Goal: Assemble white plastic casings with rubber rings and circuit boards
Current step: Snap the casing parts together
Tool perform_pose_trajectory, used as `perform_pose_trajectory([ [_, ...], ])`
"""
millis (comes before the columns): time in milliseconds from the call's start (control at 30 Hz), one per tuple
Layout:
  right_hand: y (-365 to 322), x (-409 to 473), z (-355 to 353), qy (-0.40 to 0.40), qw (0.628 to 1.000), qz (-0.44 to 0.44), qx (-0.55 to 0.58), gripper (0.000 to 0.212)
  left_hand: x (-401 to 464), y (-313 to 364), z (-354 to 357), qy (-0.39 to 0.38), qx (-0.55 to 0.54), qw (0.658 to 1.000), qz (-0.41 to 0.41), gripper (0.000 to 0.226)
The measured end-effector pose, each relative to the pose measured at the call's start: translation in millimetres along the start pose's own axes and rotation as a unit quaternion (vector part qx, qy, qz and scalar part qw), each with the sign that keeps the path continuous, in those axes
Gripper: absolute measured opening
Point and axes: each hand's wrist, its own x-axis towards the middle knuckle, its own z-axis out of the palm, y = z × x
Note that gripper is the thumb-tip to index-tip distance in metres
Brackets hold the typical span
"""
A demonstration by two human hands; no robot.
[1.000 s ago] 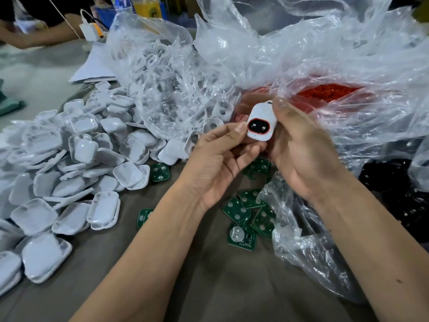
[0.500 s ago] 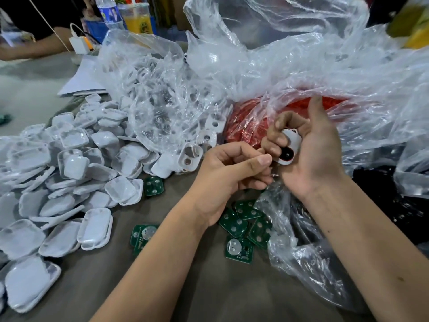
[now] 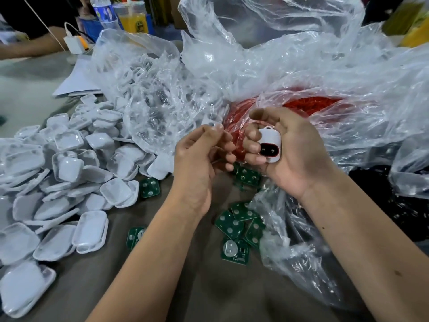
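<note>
My right hand grips a white casing with a red ring around its black window, held in front of the bag of red rubber rings. My left hand hovers just left of it. Its fingers are curled, with thumb and forefinger together at the edge of the plastic, and I see nothing between them. Green circuit boards lie scattered on the table below my hands. A big heap of white casing halves fills the left side.
A clear bag holding more white casings sits behind the heap. A bag of black parts lies at the right. At the far edge are papers, a charger, a bottle, an orange drink and another person's arm.
My right hand has turned the casing and closed its fingers round it, window now facing me. My left hand let go of it and moved up toward the bag of red rings.
</note>
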Motion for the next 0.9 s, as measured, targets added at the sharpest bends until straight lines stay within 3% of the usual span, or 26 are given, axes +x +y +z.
perform_pose_trajectory([
  [167, -42.7, 35.9, 26.4, 0.078, 0.995, 0.033, 0.059, 0.027, 25.1, 9.7, 29.6, 0.055, 0.018, 0.998, 0.017, 0.017],
  [267, -74.2, 75.1, 38.2, 0.082, 0.99, 0.049, 0.106, 0.033, 64.4, 27.2, 45.8, 0.108, -0.01, 0.994, -0.007, 0.015],
  [367, -99.0, 117.6, 36.3, 0.106, 0.988, 0.026, 0.105, 0.043, 101.5, 42.7, 62.0, 0.112, 0.041, 0.993, -0.017, 0.026],
  [600, -138.5, 200.7, 15.4, 0.128, 0.99, 0.022, 0.06, 0.054, 161.6, 52.1, 82.2, 0.114, 0.15, 0.982, 0.018, 0.008],
  [900, -128.2, 232.0, -9.7, 0.183, 0.98, -0.014, 0.078, 0.026, 182.8, 34.2, 82.2, 0.12, 0.232, 0.965, 0.004, 0.011],
])
